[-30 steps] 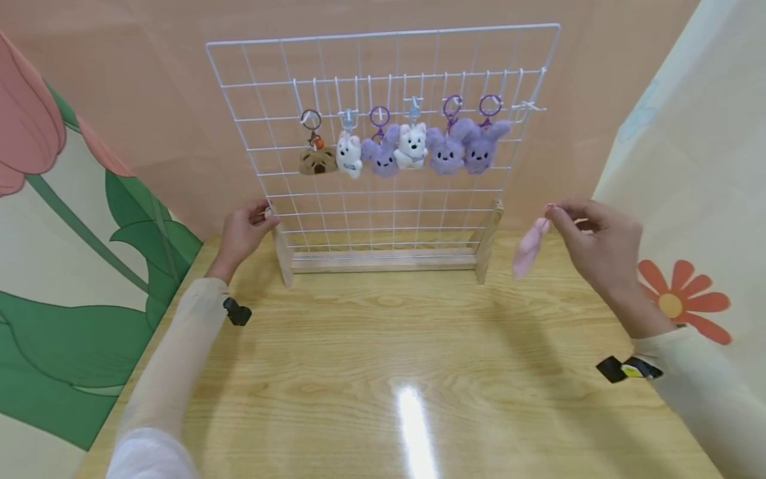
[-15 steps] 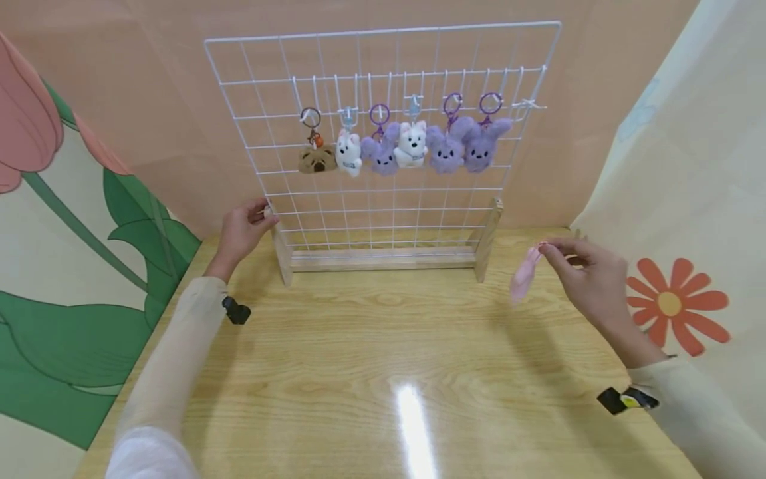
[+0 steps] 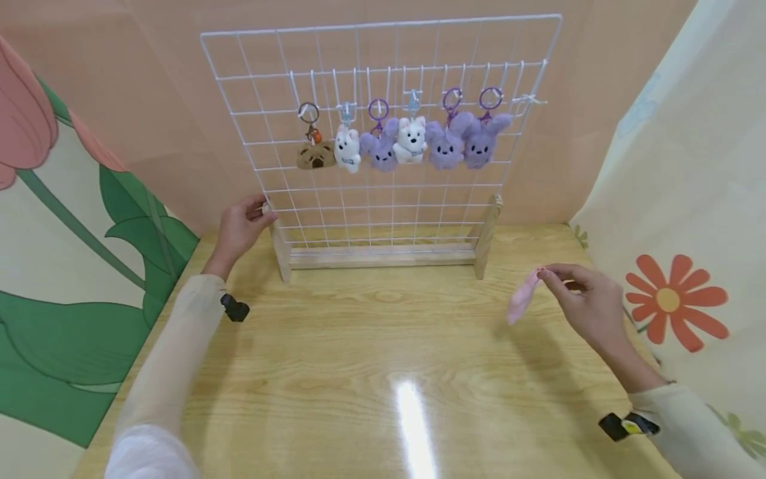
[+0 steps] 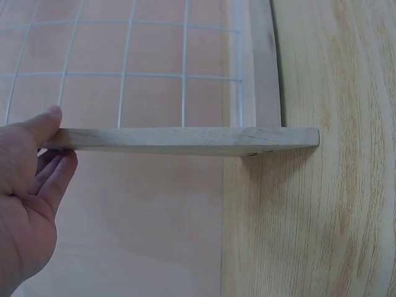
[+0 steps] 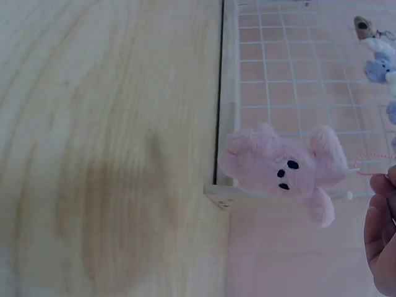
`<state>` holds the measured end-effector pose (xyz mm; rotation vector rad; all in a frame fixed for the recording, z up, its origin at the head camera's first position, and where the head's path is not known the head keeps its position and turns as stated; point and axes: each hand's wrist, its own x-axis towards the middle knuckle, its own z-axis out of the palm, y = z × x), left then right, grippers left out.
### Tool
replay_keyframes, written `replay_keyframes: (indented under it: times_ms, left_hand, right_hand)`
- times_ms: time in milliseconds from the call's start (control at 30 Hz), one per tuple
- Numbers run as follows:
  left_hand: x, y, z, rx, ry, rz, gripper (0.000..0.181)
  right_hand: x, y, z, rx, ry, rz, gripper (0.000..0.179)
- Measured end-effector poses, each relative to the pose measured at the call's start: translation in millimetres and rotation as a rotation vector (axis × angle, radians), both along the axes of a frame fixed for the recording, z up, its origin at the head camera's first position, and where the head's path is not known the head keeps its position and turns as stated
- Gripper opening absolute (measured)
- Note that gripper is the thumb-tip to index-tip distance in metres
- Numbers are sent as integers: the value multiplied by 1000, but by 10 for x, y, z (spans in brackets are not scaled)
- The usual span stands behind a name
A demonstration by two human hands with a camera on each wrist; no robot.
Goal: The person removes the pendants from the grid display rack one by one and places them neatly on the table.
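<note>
My left hand (image 3: 238, 229) grips the top of the left wooden leg (image 4: 185, 137) of a white wire grid rack (image 3: 391, 193), thumb on one side and fingers on the other. Off to the right of the rack, my right hand (image 3: 589, 303) pinches the thin cord of a pink plush keychain (image 5: 278, 162), which dangles above the table. In the right wrist view the plush has long ears and a small black-dotted face. Hooks on the grid hold a brown bear keychain (image 3: 315, 155), two white dog keychains (image 3: 411, 140) and several purple bunny keychains (image 3: 445, 146).
A white hook (image 3: 528, 100) sits at the grid's right end, beside the last purple bunny. The rack stands near the back of a wooden table (image 3: 335, 372). Printed cloth walls with a tulip (image 3: 30, 120) and an orange flower (image 3: 668, 301) flank it.
My right hand has come down toward the table with the pink plush keychain, lower than a second ago. The left hand keeps its grip on the rack's leg.
</note>
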<state>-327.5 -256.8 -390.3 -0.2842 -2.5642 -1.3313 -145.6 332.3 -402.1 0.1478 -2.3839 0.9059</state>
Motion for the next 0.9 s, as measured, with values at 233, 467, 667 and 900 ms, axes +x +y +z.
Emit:
replay_keyframes:
  times_ms: [233, 467, 667, 900]
  left_hand:
    - [2, 4, 28, 1, 0, 4, 51]
    - [1, 1, 18, -6, 2, 4, 50]
    - [2, -4, 15, -1, -4, 3, 51]
    - [-17, -4, 13, 20, -10, -6, 50]
  right_hand:
    - [100, 53, -171, 22, -5, 41, 12]
    - [155, 100, -378, 45, 23, 83, 12]
    - [146, 99, -502, 28, 0, 69, 12]
    - [61, 67, -562, -8, -18, 48, 9]
